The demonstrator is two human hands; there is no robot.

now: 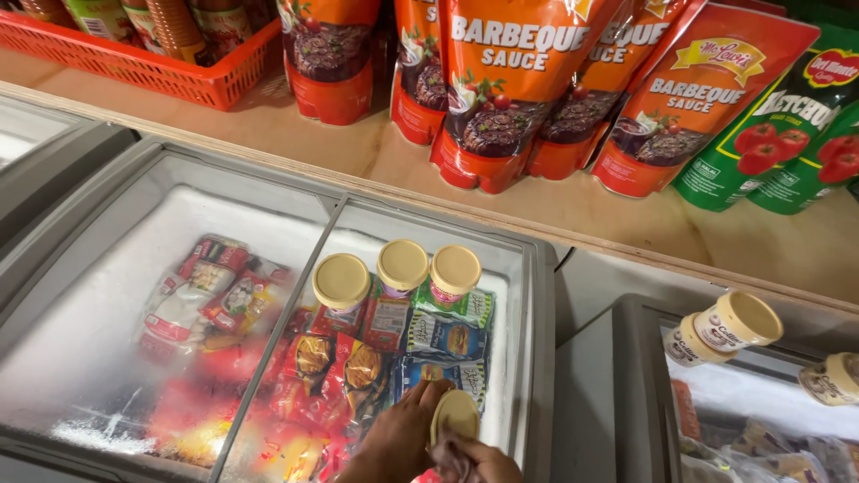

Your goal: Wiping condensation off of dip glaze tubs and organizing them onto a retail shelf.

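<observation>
You have a small tub with a cream lid (455, 415) between your hands, low inside the open half of the chest freezer (534, 295), near its front right corner. It sits above the frozen packets (428, 340), lid toward you.

Your left hand (400, 438) wraps the tub's left side, grip clenched around it — the fingers curl over the rim, which steadies the tub. Your right hand (472, 458) sits just below the lid with a crumpled cloth (450, 450) bunched in the fingers; that grip is closed on the cloth, pressed against the tub's lower edge.

Three more tubs (402, 266) of the same kind stand upright in a row at the back of the freezer, lids up, touching one another and resting on the packets. The sliding glass lid (161, 295) is pushed left, frosted, so the red packets (208, 286) under it show blurred.

To the right, a second freezer (637, 376) carries two tubs lying on their sides (727, 327) on its glass, with another at the frame edge (829, 377).

Behind, a wooden shelf (376, 152) holds standing sauce pouches (510, 89) — red ones and green ones (787, 125) — and an orange basket (134, 63) of bottles.
</observation>
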